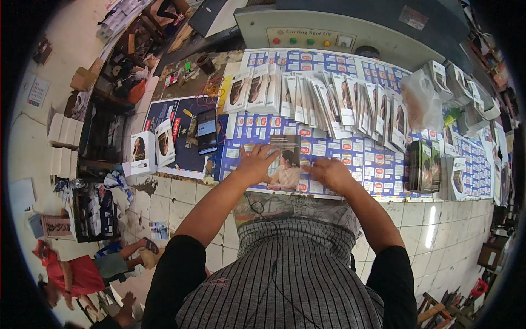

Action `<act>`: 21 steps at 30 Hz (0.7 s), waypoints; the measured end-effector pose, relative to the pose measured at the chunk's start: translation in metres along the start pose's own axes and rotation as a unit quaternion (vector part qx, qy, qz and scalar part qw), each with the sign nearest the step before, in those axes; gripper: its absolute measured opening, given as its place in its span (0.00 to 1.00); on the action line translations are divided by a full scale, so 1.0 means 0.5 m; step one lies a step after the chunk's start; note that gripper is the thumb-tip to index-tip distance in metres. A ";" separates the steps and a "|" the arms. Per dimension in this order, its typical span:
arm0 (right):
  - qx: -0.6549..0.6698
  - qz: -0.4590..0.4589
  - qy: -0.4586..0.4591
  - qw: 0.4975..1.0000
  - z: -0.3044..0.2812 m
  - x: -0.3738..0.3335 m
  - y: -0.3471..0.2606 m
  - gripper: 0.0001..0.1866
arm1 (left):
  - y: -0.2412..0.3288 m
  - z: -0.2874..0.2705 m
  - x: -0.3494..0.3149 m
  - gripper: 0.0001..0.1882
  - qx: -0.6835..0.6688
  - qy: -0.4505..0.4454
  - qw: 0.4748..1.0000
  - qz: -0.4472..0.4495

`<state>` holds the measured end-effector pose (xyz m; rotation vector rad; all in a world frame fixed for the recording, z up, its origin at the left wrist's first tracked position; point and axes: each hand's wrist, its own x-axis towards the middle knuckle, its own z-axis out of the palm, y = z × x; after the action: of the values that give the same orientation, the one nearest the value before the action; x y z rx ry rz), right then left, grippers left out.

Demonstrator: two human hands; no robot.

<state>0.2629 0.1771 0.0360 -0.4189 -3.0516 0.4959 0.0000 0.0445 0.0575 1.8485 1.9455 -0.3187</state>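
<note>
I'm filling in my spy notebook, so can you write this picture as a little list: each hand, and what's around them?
Left hand: spread, on the left side of a printed card
Right hand: at or near the card's right edge
Underneath: blue-patterned sheet
Beyond: overlapping white packets
To the left: phone
To the right: plastic bag

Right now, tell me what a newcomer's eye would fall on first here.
Most likely the long overlapping row of white packets, spread across the blue printed sheets. Just below it, the left hand and right hand flank a printed piece with a picture of a person. Left of the hands, a dark phone lies with its screen lit.
</note>
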 end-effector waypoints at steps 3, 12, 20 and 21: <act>0.031 -0.042 0.002 0.999 0.002 -0.055 -0.005 0.23 | -0.002 0.007 -0.002 0.53 -0.007 0.009 1.000 0.002; 0.096 0.282 0.214 0.930 0.021 -0.079 0.020 0.27 | -0.059 0.087 -0.018 0.49 -0.038 0.071 0.995 0.065; 0.605 0.331 0.144 0.710 0.096 0.115 -0.135 0.25 | -0.065 0.129 -0.018 0.47 -0.025 0.131 0.987 0.085; 0.497 0.303 0.126 0.803 0.098 0.109 -0.146 0.21 | -0.065 0.132 -0.020 0.47 -0.048 0.133 0.987 0.075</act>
<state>0.1885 0.1096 0.0114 -1.2031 -1.9095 1.7243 -0.0218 0.0031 0.0002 2.0455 1.9338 0.0709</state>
